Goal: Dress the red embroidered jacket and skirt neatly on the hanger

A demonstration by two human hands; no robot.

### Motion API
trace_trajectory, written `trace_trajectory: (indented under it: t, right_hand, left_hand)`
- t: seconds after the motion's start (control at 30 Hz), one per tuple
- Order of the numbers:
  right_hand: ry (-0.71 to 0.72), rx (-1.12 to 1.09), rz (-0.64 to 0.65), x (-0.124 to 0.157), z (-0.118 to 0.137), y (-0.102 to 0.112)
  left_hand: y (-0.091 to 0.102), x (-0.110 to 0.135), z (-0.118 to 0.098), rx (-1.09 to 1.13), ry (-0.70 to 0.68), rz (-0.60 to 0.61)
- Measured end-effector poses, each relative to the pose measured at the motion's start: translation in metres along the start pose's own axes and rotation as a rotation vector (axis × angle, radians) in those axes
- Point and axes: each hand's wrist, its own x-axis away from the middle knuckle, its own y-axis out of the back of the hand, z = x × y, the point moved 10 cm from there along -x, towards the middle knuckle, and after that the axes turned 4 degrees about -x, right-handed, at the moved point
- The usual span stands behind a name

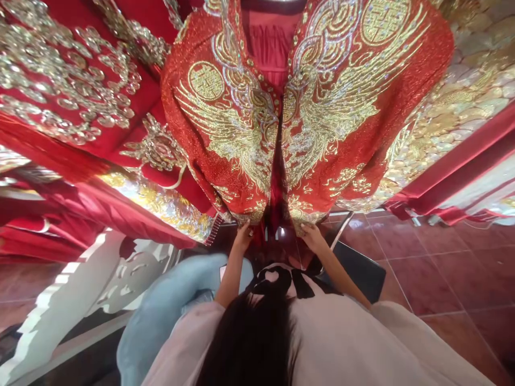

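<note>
A red jacket (341,139) with gold and silver embroidery hangs in front of me. Its front is open down the middle, and a plain red lining shows at the neck. My left hand (244,236) pinches the lower front corner of the left panel, with its fingers closed on the hem. At the matching corner of the right panel, my right hand (310,235) grips the gold-trimmed hem between thumb and fingers. A dark gap separates the two front edges.
Red cloth with crystal ornaments (76,80) hangs at the left, and a gold scale-patterned panel (462,96) at the right. A white carved frame (76,300) stands low on the left. A black seat (360,271) sits on the reddish tiled floor (438,273).
</note>
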Motion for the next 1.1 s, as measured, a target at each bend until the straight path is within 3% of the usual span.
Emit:
trace_trajectory:
  t: [0.37, 0.67, 0.83, 1.1]
  right_hand:
    - [0.059, -0.022, -0.009, 0.028, -0.001, -0.035]
    - [0.061, 0.011, 0.026, 0.052, 0.009, -0.061]
    - [0.051, 0.012, -0.015, 0.059, 0.012, -0.067]
    - [0.068, -0.010, -0.082, 0.064, 0.014, -0.066]
  left_hand:
    - [-0.025, 0.029, 0.029, 0.109, 0.082, 0.118]
    - [-0.082, 0.076, 0.005, 0.067, 0.104, 0.318]
    - [-0.103, 0.086, -0.005, 0.087, 0.000, 0.278]
    - [-0.106, 0.089, 0.003, 0.115, -0.097, 0.154]
